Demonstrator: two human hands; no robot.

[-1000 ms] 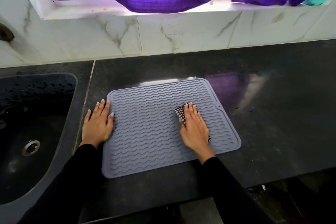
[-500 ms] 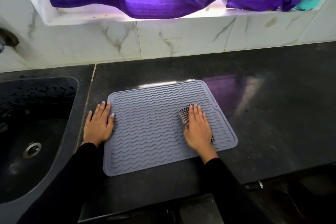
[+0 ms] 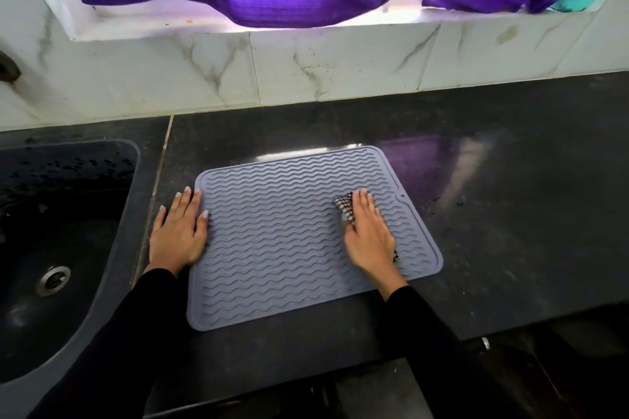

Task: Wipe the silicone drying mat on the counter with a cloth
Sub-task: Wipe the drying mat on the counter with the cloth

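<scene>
The left hand (image 3: 178,235) lies flat with fingers straight, pressing the left edge of the grey, wavy-ridged silicone mat (image 3: 289,248) on the dark counter (image 3: 510,214). The right hand (image 3: 369,235) presses flat on a checked cloth (image 3: 342,205), mostly hidden beneath it, on the mat's right part.

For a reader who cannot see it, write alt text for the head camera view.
A right hand presses a checked cloth flat on a grey ridged mat, the left hand steadying its edge. Dark counter, sink at left.
</scene>
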